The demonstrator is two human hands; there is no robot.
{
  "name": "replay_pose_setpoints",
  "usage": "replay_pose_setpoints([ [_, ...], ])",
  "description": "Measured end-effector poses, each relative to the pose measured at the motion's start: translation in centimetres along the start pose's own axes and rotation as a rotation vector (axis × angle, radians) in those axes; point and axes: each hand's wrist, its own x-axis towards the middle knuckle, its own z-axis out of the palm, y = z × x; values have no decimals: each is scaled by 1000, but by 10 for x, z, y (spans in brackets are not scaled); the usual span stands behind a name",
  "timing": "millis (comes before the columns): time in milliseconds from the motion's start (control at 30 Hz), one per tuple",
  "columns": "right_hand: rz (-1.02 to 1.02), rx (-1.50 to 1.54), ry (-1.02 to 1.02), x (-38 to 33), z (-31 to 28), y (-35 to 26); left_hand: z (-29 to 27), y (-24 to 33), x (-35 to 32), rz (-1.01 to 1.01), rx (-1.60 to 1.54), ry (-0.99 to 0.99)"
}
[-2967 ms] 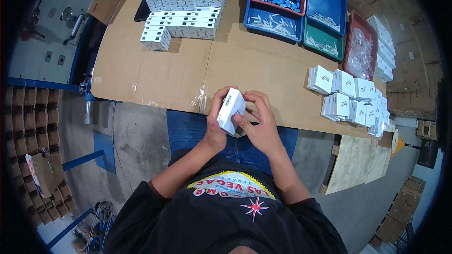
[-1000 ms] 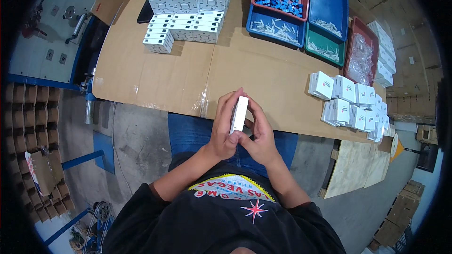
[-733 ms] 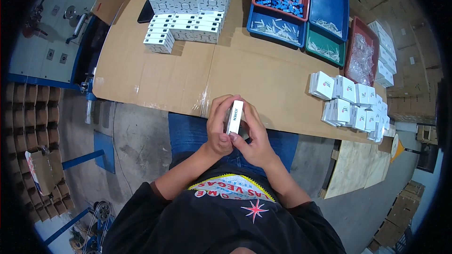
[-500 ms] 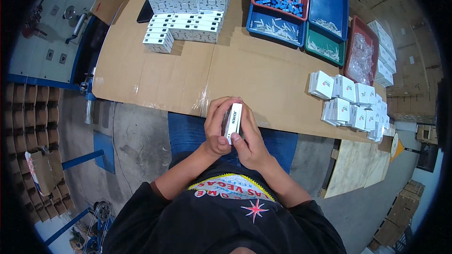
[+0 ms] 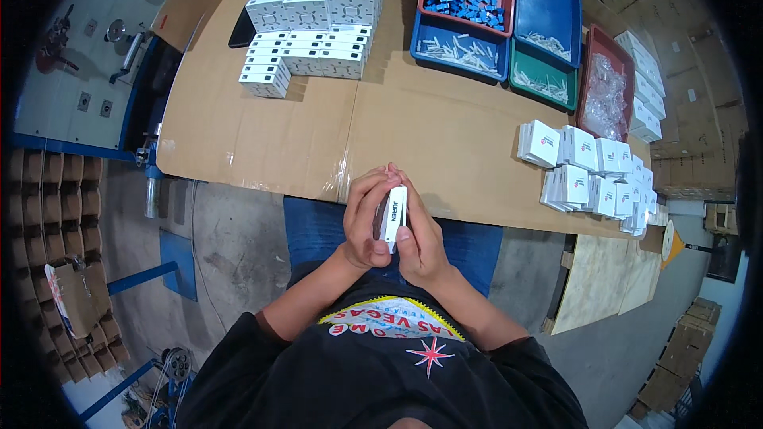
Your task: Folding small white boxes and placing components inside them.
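Small white box (image 5: 394, 213) held edge-up, clamped between left hand (image 5: 367, 222) and right hand (image 5: 421, 238) at near table (image 5: 262, 135) edge. Probably closing its flap. Flat white boxes (image 5: 592, 175) off right; stacked boxes (image 5: 314, 8) and trays (image 5: 548, 12) beyond. Next likely needs firm tuck.

Both hands (image 5: 393, 226) clasp small white box (image 5: 394, 213).

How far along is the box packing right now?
Done, it seems: stacked rows of white boxes at the table's far left. In hand: the left hand and right hand press one small box between them, edge-on to the camera. Left: a loose pile of boxes at the right, and trays of parts; whether those boxes are filled cannot be told.
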Motion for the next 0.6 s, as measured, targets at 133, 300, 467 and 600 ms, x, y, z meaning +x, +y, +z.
replay_pose_setpoints([
  [133,-15,3,86,1,-2,4,3,2,3,21,19,-40],
  [300,82,-20,167,0,-11,6,4,19,15,-205,-18,-180],
  [467,22,-102,190,2,-12,7,9,34,21,-622,-143,-239],
  [600,1,-61,154,3,-19,10,7,27,18,-841,-563,-158],
])
